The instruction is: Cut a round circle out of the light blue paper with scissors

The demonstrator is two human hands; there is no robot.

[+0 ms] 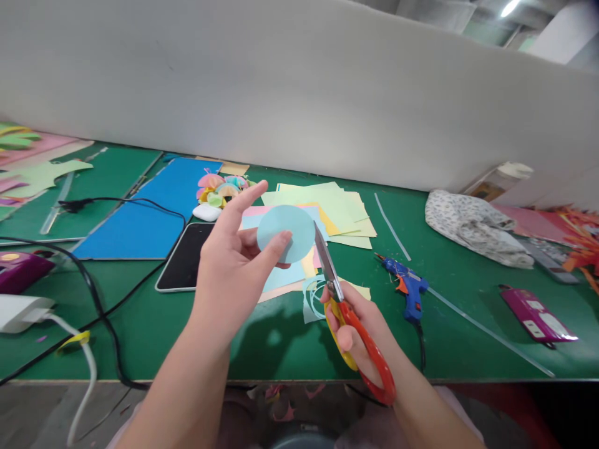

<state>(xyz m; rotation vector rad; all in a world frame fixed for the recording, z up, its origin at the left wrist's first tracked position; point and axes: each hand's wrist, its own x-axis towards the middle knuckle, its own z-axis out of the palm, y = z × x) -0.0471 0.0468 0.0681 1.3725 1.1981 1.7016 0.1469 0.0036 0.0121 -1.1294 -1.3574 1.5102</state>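
Pinched between the thumb and fingers of my left hand [238, 255] is a round disc of light blue paper [292, 227], its index finger stretched upward. My right hand [362, 318] grips a pair of scissors [344, 312] with red and yellow handles. Their blades look closed or nearly so and point up at the disc's right edge; whether they touch it I cannot tell. Below the blades, curled light blue paper strips [314, 299] lie on the table. Behind the disc, a pile of pastel paper sheets [332, 209] is spread out.
On the green table [276, 349] lie a black-screened tablet [185, 259], a blue board [140, 215], paper flowers [219, 189] and black cables. To the right are a blue glue gun [405, 284], glue sticks, a patterned cloth [472, 227] and a purple device [538, 315]. A white partition [281, 93] stands behind.
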